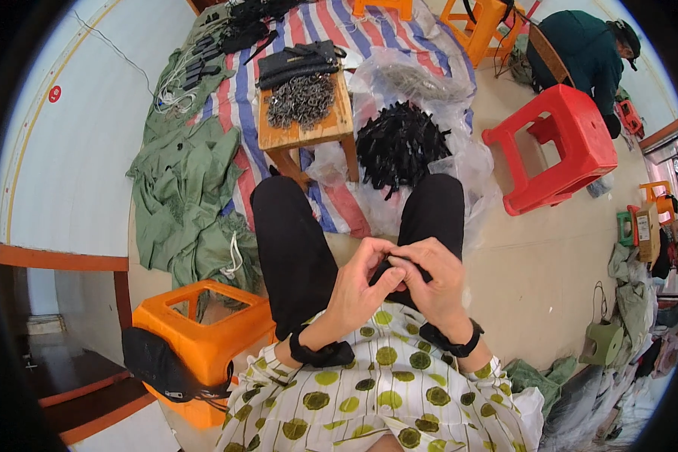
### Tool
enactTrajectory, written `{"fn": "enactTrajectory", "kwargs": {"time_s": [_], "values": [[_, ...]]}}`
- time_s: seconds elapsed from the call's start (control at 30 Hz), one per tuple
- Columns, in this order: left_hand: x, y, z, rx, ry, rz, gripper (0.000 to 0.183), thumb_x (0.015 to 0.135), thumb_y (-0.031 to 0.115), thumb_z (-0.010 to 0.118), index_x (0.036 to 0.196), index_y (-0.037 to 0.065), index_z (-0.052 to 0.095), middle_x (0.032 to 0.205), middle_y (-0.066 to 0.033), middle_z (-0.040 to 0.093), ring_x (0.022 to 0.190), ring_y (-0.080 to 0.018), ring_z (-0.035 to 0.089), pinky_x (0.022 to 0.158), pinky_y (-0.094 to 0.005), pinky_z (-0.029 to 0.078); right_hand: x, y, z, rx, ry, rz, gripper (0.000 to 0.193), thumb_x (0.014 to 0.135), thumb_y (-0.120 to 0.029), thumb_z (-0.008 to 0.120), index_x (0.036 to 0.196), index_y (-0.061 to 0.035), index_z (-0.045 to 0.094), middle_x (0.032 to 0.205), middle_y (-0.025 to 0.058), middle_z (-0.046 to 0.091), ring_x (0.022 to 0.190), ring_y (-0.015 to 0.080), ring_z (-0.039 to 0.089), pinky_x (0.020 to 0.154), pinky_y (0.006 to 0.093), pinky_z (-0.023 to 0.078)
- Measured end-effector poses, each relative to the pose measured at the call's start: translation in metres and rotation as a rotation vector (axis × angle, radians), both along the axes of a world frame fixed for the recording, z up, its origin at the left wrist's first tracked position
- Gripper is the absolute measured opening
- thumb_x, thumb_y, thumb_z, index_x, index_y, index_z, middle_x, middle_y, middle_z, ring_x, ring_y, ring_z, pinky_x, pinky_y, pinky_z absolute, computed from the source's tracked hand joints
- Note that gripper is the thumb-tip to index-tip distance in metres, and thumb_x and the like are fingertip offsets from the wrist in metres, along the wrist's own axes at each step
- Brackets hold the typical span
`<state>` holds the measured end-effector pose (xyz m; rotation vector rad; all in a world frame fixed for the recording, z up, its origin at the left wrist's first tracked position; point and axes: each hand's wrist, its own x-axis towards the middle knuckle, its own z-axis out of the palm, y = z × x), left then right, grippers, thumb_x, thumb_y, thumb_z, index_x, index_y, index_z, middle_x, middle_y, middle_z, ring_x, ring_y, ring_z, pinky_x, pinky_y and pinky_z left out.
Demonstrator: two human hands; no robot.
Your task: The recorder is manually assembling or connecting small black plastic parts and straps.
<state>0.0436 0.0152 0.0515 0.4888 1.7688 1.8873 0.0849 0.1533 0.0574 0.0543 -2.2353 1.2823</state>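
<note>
My left hand (360, 285) and my right hand (435, 282) meet above my lap, fingers pinched together on a small black strap piece (394, 265) that is mostly hidden between them. Both wrists wear black bands. Ahead of my knees lies a clear plastic bag holding a heap of black strap parts (399, 143). A low wooden stool (303, 128) stands to the left of it, carrying a pile of metal rings (301, 99) and a bundle of black straps (297, 60).
An orange plastic stool (203, 339) with a black pouch stands at my left. A red plastic stool (557, 147) is at right, with another person (587, 45) bent over beyond it. Green fabric (188, 196) lies on a striped tarp (339, 30). More clutter lines the right edge.
</note>
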Motion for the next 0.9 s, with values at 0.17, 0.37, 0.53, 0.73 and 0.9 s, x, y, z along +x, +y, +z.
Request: {"fn": "enactTrajectory", "kwargs": {"time_s": [0.17, 0.37, 0.53, 0.73, 0.9], "values": [[0.000, -0.005, -0.006, 0.108, -0.132, -0.026, 0.020, 0.092, 0.012, 0.051, 0.103, -0.004, 0.045, 0.090, -0.0117, 0.062, 0.079, -0.0138, 0.063, 0.069, -0.0257, 0.052, 0.005, 0.003, 0.005, -0.141, -0.140, 0.043, 0.011, 0.073, 0.002, 0.065, 0.084, -0.0006, 0.066, 0.075, 0.0098, 0.063, 0.066, 0.0203, 0.061, 0.059, 0.0273, 0.048], [-0.003, -0.009, -0.003, 0.169, -0.162, -0.016, 0.016, 0.091, 0.010, 0.050, 0.100, -0.003, 0.049, 0.086, -0.0123, 0.063, 0.075, -0.0139, 0.064, 0.068, -0.0260, 0.053, 0.006, 0.004, 0.009, -0.169, -0.163, 0.096, 0.012, 0.075, 0.000, 0.065, 0.087, 0.0000, 0.066, 0.073, 0.0096, 0.063, 0.064, 0.0187, 0.060, 0.060, 0.0262, 0.047], [0.001, -0.008, -0.008, 0.155, -0.254, -0.022, 0.013, 0.091, 0.008, 0.050, 0.098, -0.003, 0.050, 0.085, -0.0113, 0.063, 0.074, -0.0142, 0.064, 0.067, -0.0261, 0.054, 0.009, 0.006, 0.006, -0.180, -0.166, 0.111, 0.011, 0.076, -0.001, 0.065, 0.086, 0.0001, 0.066, 0.072, 0.0098, 0.063, 0.062, 0.0198, 0.059, 0.059, 0.0261, 0.047], [0.005, -0.008, -0.006, 0.205, -0.296, -0.091, 0.015, 0.093, 0.007, 0.044, 0.105, -0.003, 0.047, 0.089, -0.0140, 0.062, 0.078, -0.0173, 0.064, 0.071, -0.0277, 0.053, 0.013, 0.013, 0.000, -0.360, -0.254, 0.121, 0.009, 0.081, -0.004, 0.062, 0.088, 0.0020, 0.065, 0.072, 0.0069, 0.063, 0.063, 0.0122, 0.058, 0.058, 0.0233, 0.045], [0.008, -0.007, -0.003, 0.222, -0.253, -0.141, 0.020, 0.095, 0.010, 0.041, 0.109, -0.003, 0.044, 0.092, -0.0168, 0.061, 0.080, -0.0215, 0.064, 0.075, -0.0318, 0.053, 0.015, 0.018, -0.003, -0.693, -0.388, 0.185, 0.013, 0.087, -0.007, 0.060, 0.091, 0.0037, 0.065, 0.077, 0.0035, 0.064, 0.068, 0.0078, 0.059, 0.061, 0.0208, 0.046]]}}
